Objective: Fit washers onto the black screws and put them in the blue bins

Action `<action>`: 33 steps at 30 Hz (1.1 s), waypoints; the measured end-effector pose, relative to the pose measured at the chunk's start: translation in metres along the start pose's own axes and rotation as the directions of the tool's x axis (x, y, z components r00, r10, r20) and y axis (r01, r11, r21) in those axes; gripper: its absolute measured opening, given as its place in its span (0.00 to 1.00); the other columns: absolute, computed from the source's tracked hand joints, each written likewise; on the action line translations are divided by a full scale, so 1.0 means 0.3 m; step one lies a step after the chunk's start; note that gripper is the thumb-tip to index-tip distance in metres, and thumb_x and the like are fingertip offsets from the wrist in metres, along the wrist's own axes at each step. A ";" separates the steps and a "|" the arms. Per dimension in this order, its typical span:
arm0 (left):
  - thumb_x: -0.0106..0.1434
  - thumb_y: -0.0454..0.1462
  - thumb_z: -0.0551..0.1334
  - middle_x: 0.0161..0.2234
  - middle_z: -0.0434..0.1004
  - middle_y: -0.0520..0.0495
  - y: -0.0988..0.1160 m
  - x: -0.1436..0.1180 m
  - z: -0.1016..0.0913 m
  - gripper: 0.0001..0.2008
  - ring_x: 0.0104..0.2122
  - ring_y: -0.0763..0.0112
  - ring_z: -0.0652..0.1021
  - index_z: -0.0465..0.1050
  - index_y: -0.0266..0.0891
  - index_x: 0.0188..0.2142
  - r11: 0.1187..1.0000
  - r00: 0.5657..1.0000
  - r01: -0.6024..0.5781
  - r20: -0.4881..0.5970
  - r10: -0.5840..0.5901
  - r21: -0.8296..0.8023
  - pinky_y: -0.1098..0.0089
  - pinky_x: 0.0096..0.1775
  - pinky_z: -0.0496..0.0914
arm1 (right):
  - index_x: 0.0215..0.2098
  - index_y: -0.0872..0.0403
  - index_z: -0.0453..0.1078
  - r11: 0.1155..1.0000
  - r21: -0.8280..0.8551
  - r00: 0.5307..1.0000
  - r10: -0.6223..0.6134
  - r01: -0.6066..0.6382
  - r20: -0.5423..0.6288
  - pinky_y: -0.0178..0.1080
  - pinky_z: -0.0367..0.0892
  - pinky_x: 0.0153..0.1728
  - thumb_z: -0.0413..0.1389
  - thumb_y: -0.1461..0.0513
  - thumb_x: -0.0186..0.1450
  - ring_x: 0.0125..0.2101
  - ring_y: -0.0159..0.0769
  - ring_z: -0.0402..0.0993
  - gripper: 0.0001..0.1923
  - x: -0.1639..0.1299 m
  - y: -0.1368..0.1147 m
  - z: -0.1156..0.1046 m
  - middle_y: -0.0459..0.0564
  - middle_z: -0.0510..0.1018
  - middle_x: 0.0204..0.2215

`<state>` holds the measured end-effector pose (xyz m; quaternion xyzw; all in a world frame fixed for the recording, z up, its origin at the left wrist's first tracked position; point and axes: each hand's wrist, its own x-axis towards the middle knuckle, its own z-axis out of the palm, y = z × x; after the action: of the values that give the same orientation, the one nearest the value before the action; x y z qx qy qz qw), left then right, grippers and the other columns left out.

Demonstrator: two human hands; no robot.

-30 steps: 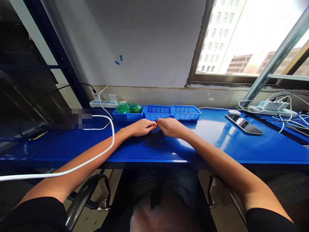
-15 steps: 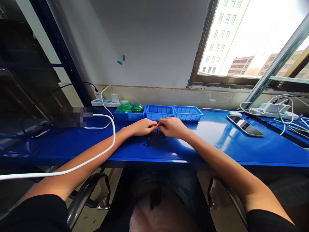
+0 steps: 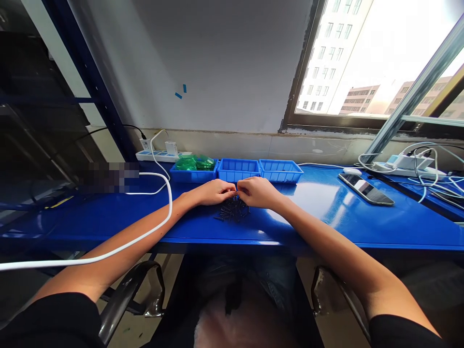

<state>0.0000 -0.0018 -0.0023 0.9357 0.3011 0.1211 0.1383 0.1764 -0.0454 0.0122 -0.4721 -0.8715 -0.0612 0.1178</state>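
Note:
A small heap of thin black screws (image 3: 234,211) lies on the blue table. Just behind and above it, my left hand (image 3: 217,192) is closed, thumb and fingers pinched together. Fingertips almost meeting it from the other side, my right hand (image 3: 255,191) is closed in a pinch too. A tiny dark bit shows between the fingertips, too small to name, and the fingers hide most of it. Behind my hands stand a middle blue bin (image 3: 239,169) and a right blue bin (image 3: 281,171). The left blue bin (image 3: 194,176) holds green plastic bags (image 3: 195,162).
A white cable (image 3: 119,247) hangs across my left forearm. On the right lie a phone (image 3: 366,188) and a power strip with tangled cords (image 3: 409,164). Another power strip (image 3: 157,155) sits at the back left. The blue table's (image 3: 311,227) front edge runs before me.
The view has shifted very slightly. Both hands stay pinched together over the screws, with hardly any visible movement.

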 end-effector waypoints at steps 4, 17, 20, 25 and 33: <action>0.62 0.44 0.47 0.24 0.70 0.50 -0.002 0.001 0.000 0.17 0.24 0.73 0.68 0.69 0.36 0.32 1.000 1.000 -0.002 -0.006 0.002 0.001 0.74 0.28 0.59 | 0.30 0.54 0.70 1.000 -0.011 1.000 -0.007 0.007 -0.013 0.33 0.47 0.24 0.47 0.62 0.61 0.28 0.32 0.69 0.10 -0.003 -0.003 -0.006 0.49 0.77 0.29; 0.61 0.44 0.48 0.24 0.71 0.50 -0.012 0.003 0.003 0.16 0.24 0.73 0.69 0.70 0.36 0.33 1.000 1.000 0.004 0.002 -0.004 0.006 0.74 0.27 0.59 | 0.31 0.54 0.71 1.000 -0.013 1.000 0.007 -0.007 -0.003 0.33 0.49 0.25 0.48 0.61 0.62 0.30 0.33 0.69 0.10 0.000 -0.002 -0.004 0.49 0.77 0.30; 0.61 0.44 0.48 0.25 0.71 0.50 -0.014 0.004 0.004 0.17 0.24 0.72 0.69 0.70 0.36 0.33 1.000 1.000 0.005 0.005 -0.005 0.003 0.74 0.27 0.59 | 0.31 0.54 0.71 1.000 -0.013 1.000 0.010 -0.010 -0.008 0.33 0.50 0.26 0.49 0.61 0.61 0.30 0.33 0.69 0.09 -0.001 -0.003 -0.004 0.49 0.77 0.30; 0.61 0.43 0.49 0.25 0.71 0.50 -0.005 0.001 -0.001 0.16 0.24 0.73 0.69 0.70 0.36 0.33 1.000 1.000 0.011 0.002 -0.011 0.009 0.74 0.27 0.59 | 0.29 0.54 0.70 1.000 -0.010 1.000 0.001 -0.001 -0.011 0.33 0.49 0.25 0.50 0.60 0.62 0.31 0.33 0.69 0.09 0.000 0.000 -0.004 0.48 0.77 0.30; 0.61 0.41 0.49 0.24 0.70 0.51 0.003 -0.002 -0.005 0.14 0.23 0.74 0.68 0.70 0.35 0.31 1.000 1.000 0.008 0.005 -0.008 0.023 0.75 0.27 0.58 | 0.28 0.55 0.70 0.998 0.043 0.999 -0.044 0.044 -0.011 0.32 0.48 0.25 0.50 0.63 0.61 0.28 0.31 0.67 0.08 0.003 0.012 0.006 0.47 0.76 0.27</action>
<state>-0.0006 -0.0027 -0.0006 0.9363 0.3061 0.1148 0.1286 0.1786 -0.0424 0.0106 -0.4499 -0.8822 -0.0474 0.1309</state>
